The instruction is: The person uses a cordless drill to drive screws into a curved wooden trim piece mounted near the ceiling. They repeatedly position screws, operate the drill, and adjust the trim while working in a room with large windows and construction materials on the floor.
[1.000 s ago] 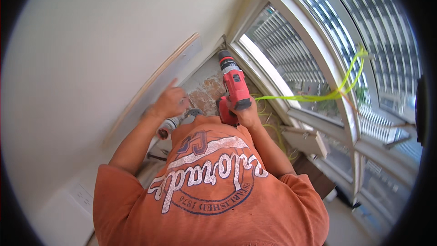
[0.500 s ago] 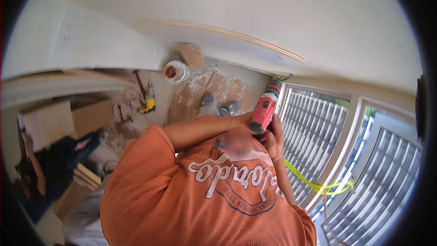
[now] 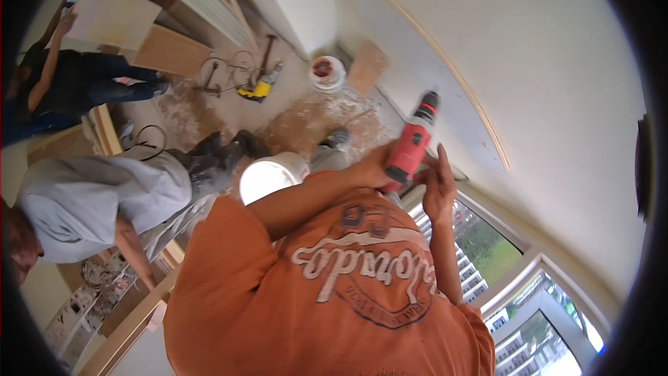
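Observation:
My left hand (image 3: pixel 378 167) is wrapped round the grip of a red and black cordless drill (image 3: pixel 415 138), whose chuck points up and away toward the wall. My fingers and the drill's body hide most of the grip. Just right of the drill's rear end is my right hand (image 3: pixel 440 184), open, with its index finger stretched out and apart from the tool. Whether its other fingertips touch the drill I cannot tell. Beyond the chuck, a long pale wooden strip (image 3: pixel 445 59) runs along the white wall (image 3: pixel 550 76).
A white bucket (image 3: pixel 328 74) stands by the wall corner, with a yellow power tool (image 3: pixel 256 90) left of it. Another white bucket (image 3: pixel 270 179) is beside my left arm. A person in grey (image 3: pixel 111 191) bends at left; another holds a board (image 3: pixel 115 14). Windows (image 3: pixel 487 237) lie at right.
The view has swung round, bringing the person in grey and the near bucket into sight. My right hand has come away from the drill's rear, its fingers opening. The drill stays in my left hand.

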`<state>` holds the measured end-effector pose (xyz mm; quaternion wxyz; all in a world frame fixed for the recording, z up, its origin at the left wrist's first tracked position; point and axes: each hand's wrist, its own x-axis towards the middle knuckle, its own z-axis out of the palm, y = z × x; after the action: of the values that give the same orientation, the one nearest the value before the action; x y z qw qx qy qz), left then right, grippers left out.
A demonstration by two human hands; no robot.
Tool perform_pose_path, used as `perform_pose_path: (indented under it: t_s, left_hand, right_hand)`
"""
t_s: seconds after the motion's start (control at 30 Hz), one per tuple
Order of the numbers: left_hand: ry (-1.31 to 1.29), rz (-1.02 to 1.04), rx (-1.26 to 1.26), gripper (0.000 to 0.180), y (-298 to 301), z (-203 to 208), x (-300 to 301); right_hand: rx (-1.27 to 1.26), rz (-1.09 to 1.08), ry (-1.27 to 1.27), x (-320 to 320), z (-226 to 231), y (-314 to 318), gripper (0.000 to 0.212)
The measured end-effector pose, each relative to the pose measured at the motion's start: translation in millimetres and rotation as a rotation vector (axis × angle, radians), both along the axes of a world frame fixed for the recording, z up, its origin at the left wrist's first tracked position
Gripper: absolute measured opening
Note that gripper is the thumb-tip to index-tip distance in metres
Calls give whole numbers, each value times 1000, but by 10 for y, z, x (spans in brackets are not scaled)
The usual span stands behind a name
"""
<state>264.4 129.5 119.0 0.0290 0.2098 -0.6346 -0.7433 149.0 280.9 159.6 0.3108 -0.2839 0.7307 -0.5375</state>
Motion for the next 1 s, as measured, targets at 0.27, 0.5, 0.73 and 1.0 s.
perform_pose_path:
  t_s: [0.27,0.5,0.73,1.0]
  left_hand:
    - [-28,286,205,45,432,-507,180]
    - [-41,-128,-684,36,756,-286,-72]
    - [147,-280,-1054,26,807,-541,-461]
    - [184,-252,-1182,23,1057,-757,-797]
  right_hand:
    - [-33,-243,-544,-490,-434,380,47]
    - [-25,-452,-766,-346,-569,559,40]
    - [6,-642,-635,-480,-648,768,39]
    - [-32,-775,-532,-744,-603,822,37]
